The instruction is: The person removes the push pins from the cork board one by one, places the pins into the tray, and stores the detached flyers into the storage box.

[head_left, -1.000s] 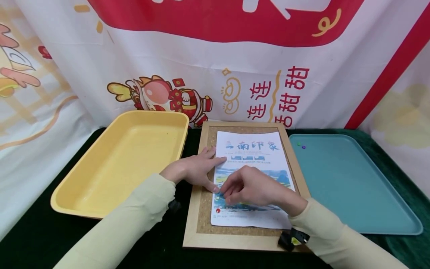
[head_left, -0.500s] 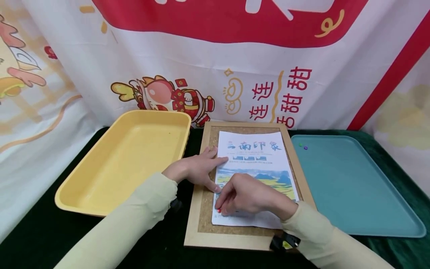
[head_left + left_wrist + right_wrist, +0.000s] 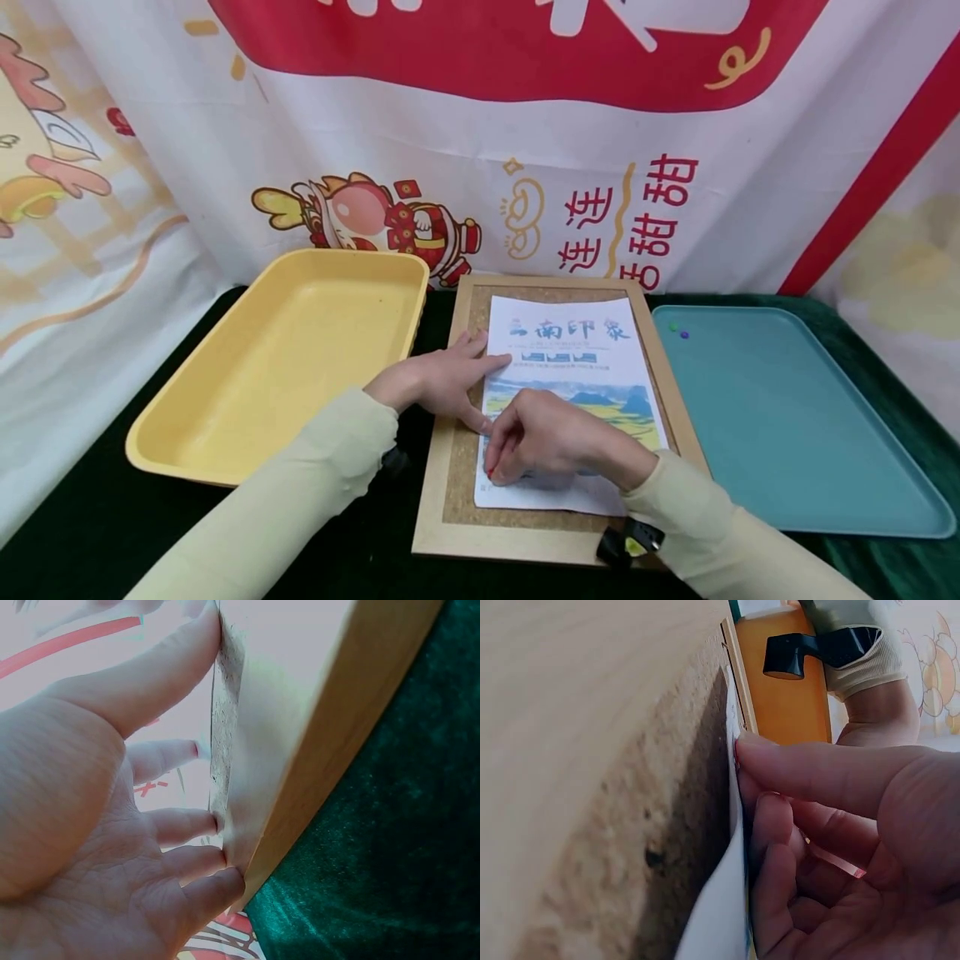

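Observation:
A printed sheet of paper [image 3: 570,333] with a landscape picture lies on a wood-framed cork board [image 3: 461,475]. My right hand [image 3: 551,437] is over the sheet's lower left part, thumb and forefinger pinching a small red pushpin [image 3: 490,473] at the paper. In the right wrist view a bit of the red pushpin [image 3: 737,752] shows at the fingertips, the rest covered by them. My left hand [image 3: 446,379] rests with spread fingers across the board's left side and the paper's left edge. In the left wrist view its fingertips reach the wooden frame [image 3: 277,750].
A yellow tray [image 3: 285,367] stands left of the board. To the right lies a teal tray [image 3: 795,417] with a green pin [image 3: 672,327] and a purple pin [image 3: 684,335] near its far left corner. A printed cloth [image 3: 420,125] hangs behind the dark green tablecloth [image 3: 360,533].
My right hand has moved down and left across the paper to the red pushpin, which was uncovered earlier, and now pinches it. The left hand stays in place.

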Demonstrator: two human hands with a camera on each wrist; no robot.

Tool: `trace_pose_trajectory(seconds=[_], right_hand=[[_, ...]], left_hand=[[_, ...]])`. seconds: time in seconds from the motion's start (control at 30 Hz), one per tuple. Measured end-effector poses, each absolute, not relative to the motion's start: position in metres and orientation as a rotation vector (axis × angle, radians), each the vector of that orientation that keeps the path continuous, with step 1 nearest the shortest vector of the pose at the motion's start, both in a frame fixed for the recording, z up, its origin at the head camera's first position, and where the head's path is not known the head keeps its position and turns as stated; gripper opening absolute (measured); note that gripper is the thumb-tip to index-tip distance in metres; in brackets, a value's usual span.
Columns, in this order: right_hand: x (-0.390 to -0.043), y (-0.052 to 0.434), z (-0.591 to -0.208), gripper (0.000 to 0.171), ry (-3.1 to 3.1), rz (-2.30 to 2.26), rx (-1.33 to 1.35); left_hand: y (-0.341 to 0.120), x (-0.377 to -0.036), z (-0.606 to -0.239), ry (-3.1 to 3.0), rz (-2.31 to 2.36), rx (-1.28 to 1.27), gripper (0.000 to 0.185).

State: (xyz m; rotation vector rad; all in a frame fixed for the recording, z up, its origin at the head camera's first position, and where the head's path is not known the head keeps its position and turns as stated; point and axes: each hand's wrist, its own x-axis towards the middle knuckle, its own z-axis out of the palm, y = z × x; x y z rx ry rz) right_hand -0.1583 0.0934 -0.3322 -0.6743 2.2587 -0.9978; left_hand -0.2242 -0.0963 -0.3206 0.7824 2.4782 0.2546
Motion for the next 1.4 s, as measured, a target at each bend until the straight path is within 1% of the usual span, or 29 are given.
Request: trace_pose_trajectory(seconds=[0.23, 0.57, 1.0, 1.4], right_hand=[[-0.157, 0.089, -0.331, 0.02, 2.279, -0.97, -0.669], [-0.157, 0.088, -0.332, 0.023, 2.253, -0.956, -0.728], [-0.157, 0.089, -0.331, 0.021, 2.192, -0.979, -0.71], [-0.164, 0.1, -0.325, 0.013, 2.137, -1.087, -0.758]], left_hand=[[-0.097, -0.223, -0.321, 2.476, 0.267, 0.754, 0.1], [-0.096, -0.223, -0.321, 2.477, 0.278, 0.755, 0.098], [-0.098, -0.221, -0.318, 2.486, 0.266, 0.745, 0.097], [-0.096, -0.221, -0.318, 2.479, 0.28, 0.736, 0.097]])
